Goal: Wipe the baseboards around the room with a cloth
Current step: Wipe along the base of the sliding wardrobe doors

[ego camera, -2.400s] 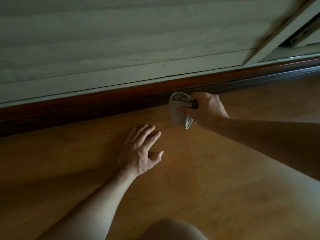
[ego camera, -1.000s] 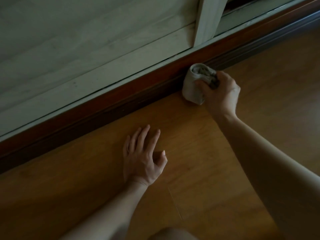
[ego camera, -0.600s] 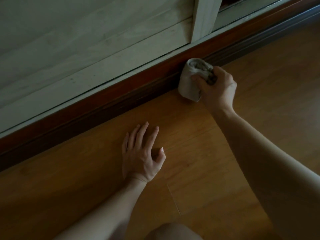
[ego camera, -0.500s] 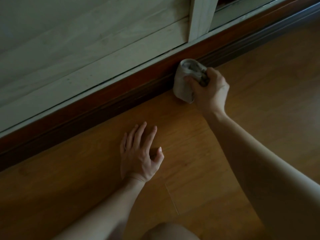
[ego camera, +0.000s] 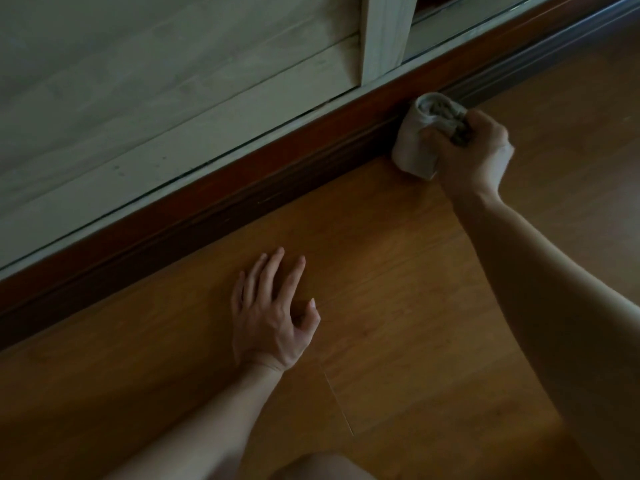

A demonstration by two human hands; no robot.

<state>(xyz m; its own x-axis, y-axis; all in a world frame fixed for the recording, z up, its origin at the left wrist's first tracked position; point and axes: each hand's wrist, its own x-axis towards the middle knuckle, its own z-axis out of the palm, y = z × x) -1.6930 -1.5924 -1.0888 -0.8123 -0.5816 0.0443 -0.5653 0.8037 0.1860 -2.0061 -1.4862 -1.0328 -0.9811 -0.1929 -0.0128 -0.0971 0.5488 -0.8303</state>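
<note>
- Wood floor (ego camera: 398, 271): looks pretty slick, so the propping hand could slide if more weight leans on it.
- Pale panel (ego camera: 173, 81): right above the trim, so a high swipe might smear grime onto it.
- Baseboard (ego camera: 242, 188): dark grooved strip running diagonally. Those grooves are easy to skip.
- Left hand (ego camera: 273, 317): flat on the floor, fingers spread, holding nothing.
- Right hand (ego camera: 474, 150): fingers curled tight around the cloth.
- Cloth (ego camera: 414, 143): wadded up, pressed against the baseboard at floor level. A contact patch that small will probably miss spots.

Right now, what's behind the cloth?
The dark baseboard; the cloth, gripped by the right hand, sits against it. The stretch directly behind the cloth is covered, so unseen.
</note>
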